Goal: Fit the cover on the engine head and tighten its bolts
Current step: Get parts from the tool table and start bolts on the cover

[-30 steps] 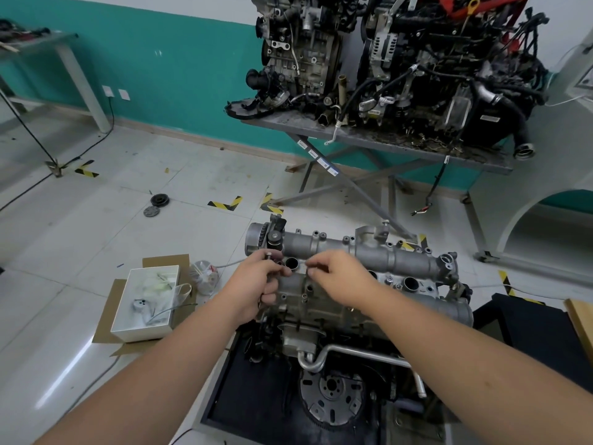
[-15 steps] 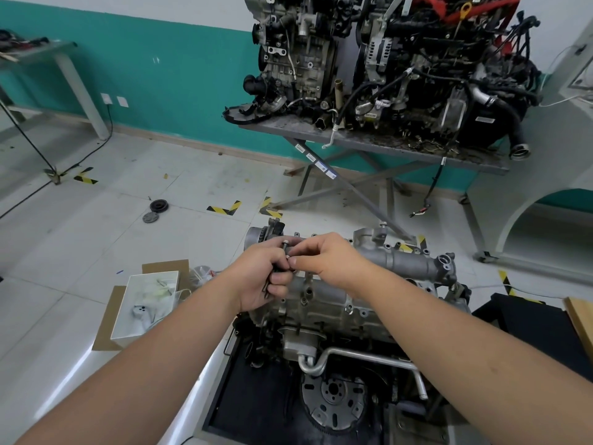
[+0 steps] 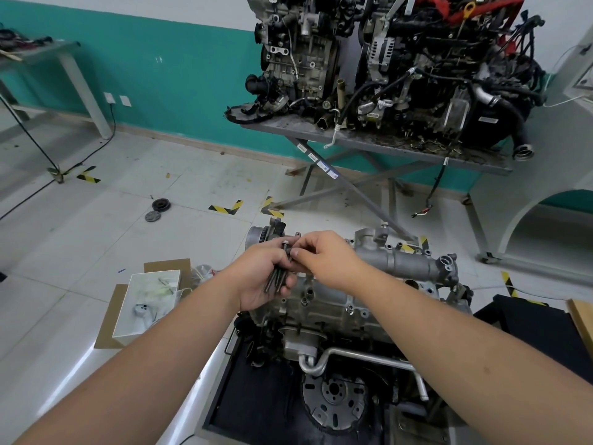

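- Two hands meet just above the near-left end of the engine: the left hand is curled round a bundle of long dark bolts, and the right hand pinches at the top of that bundle with thumb and fingertips, apparently drawing one bolt out.
- The cover, a grey cast piece with tube-shaped housings, lies directly beyond and to the right of the hands, already seated along the top of the engine head, which sits below the hands.
- Several bolt holes along the cover's edge look unfilled to the right of the right hand; those behind the hands are hidden.
- The step in hand seems to be sorting and starting bolts, not tightening: no wrench or driver shows in either hand.
- The next move probably calls for the right hand to carry a single bolt to an open hole, drop it straight and spin it in by finger, while the left keeps the rest gathered.
- Left of the left hand, on the floor, a white box rests on cardboard.
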The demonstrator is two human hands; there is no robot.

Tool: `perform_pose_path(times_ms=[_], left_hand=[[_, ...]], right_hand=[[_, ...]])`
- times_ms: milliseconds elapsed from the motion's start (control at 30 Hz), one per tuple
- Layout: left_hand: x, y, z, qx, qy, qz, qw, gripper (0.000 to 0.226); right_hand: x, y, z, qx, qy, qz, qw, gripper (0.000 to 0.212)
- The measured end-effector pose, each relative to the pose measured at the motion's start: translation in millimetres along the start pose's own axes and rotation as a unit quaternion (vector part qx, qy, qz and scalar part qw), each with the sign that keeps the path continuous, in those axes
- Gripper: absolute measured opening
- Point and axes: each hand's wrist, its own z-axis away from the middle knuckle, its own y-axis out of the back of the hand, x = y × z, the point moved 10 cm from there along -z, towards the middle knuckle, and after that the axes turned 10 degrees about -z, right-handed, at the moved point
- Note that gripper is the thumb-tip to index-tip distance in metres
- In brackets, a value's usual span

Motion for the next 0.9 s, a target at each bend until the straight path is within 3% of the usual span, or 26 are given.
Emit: perform_pose_path(times_ms=[267, 500, 667, 900], left_hand=[[3, 1, -2, -0.005, 0.002, -0.032, 0.999, 0.032], [-9, 21, -14, 0.086, 0.027, -0.012, 0.996, 0.024], [-26, 38, -24, 0.135, 0.046, -0.012, 0.990, 0.023], [-23, 53, -31, 0.200, 0.025, 0.021, 0.979, 0.016]], right_hand=[[16, 33, -1, 0.103, -0.026, -0.177, 0.978, 0.009], [36, 62, 6, 0.163, -0.073, -0.339, 0.924, 0.010], [48, 84, 16, 0.169, -0.067, -0.257, 0.949, 0.012], [68, 99, 25, 0.193, -0.076, -0.280, 0.937, 0.014]])
